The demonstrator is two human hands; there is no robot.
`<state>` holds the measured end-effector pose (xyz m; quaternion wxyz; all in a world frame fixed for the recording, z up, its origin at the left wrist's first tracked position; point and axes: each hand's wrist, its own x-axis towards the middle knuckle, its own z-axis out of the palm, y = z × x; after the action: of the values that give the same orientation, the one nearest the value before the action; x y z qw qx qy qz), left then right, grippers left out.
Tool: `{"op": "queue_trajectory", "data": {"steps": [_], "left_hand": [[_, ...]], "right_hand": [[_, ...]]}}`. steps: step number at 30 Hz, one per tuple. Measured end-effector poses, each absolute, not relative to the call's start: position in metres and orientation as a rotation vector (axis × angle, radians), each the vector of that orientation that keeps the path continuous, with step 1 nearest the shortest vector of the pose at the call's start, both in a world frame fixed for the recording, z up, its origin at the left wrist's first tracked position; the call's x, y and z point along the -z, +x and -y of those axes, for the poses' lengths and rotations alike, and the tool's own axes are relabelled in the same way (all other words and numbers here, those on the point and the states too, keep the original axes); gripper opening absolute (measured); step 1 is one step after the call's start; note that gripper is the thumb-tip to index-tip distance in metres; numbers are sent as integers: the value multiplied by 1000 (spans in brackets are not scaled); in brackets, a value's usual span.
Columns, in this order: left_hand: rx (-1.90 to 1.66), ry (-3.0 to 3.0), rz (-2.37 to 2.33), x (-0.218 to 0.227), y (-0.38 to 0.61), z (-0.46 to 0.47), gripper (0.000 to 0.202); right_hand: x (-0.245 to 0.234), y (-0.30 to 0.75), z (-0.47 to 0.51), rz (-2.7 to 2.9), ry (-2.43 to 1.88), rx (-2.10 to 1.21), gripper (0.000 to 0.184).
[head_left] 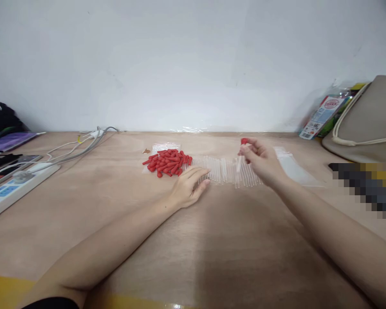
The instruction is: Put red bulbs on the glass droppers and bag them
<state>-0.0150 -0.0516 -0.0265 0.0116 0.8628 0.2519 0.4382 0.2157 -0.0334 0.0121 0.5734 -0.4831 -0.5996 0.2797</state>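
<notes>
This looks like an improvised work corner; whether in a home or a small workshop cannot be told. A wood-grained table point(116, 189) meets a plain pale wall point(180, 64) beyond the left hand point(191, 186). Everyday belongings flank the work: a power strip point(6, 191) well left of that hand, a beige bag point(369, 116) and printed carton point(323, 113) right of the right hand point(260, 161). Loose red bulbs point(167, 164) lie just beyond the left hand.

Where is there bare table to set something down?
Bare tabletop lies between the power strip and the red dropper bulbs, and between the forearms, nearer than the clear tubes. It's crowded along the bulbs and tubes, where the left hand and right hand are.
</notes>
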Motion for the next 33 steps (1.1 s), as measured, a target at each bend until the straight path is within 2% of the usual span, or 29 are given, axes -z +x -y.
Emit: {"op": "queue_trajectory", "data": {"steps": [6,9,13,18,21,28,31,33], "left_hand": [[-1278,2745,-1037,27,-13,50,27],[-1226,2762,-1141,27,-13,50,25],[-1197,2771,-1186,27,-14,51,25],[-1172,2749,-1366,25,-13,51,19],[-1105,2702,-1570,19,-10,46,16],[-893,2631,-1871,3,18,20,26],[-774,2580,-1945,2,32,10,32],[-708,2560,-2003,2,38,5,36]], "right_hand": [[-9,281,6,1634,-1872,-180,33],[5,291,0,1688,-2063,-38,33],[10,296,-4,1704,-2145,7,39],[3,304,-7,1808,-2325,-131,30],[6,307,-9,1854,-2388,-197,33],[1,299,-3,1786,-2387,4,26],[-11,284,8,1789,-2269,72,25],[-16,274,15,1836,-2080,-21,25]]}}
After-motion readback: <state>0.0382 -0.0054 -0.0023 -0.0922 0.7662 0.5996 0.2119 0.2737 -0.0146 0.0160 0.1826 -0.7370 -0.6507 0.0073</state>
